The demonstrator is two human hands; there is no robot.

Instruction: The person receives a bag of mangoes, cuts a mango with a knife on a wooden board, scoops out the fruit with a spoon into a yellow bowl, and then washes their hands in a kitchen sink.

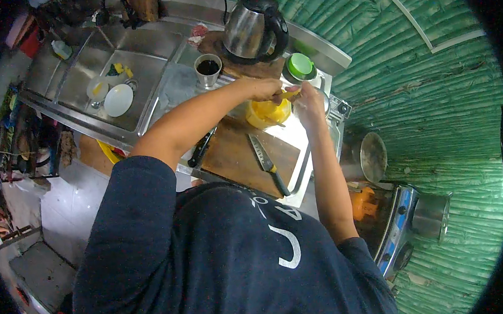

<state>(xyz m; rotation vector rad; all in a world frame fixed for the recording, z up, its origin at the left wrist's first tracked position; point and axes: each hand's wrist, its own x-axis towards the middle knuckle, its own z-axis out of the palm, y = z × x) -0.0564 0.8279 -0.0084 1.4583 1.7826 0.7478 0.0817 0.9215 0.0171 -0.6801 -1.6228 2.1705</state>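
Above a yellow bowl [256,120], my left hand [267,89] and my right hand [310,99] meet, their fingers pinching a small yellow piece [289,95] between them; its kind cannot be told. More yellow pieces [270,109] lie in the bowl, and the tip of a utensil shows at its rim. Nearer my body is a wooden cutting board [229,152] with a knife [263,158] on it, its handle black and yellow. A second, black-handled knife [201,148] lies along the board's left edge.
An electric kettle [250,27] stands behind the hands, beside a metal cup of dark liquid [208,67] and a green bowl [300,64]. At left, a steel sink [147,72] holds a white dish [119,100]. A gas stove [396,226] and pots are at right.
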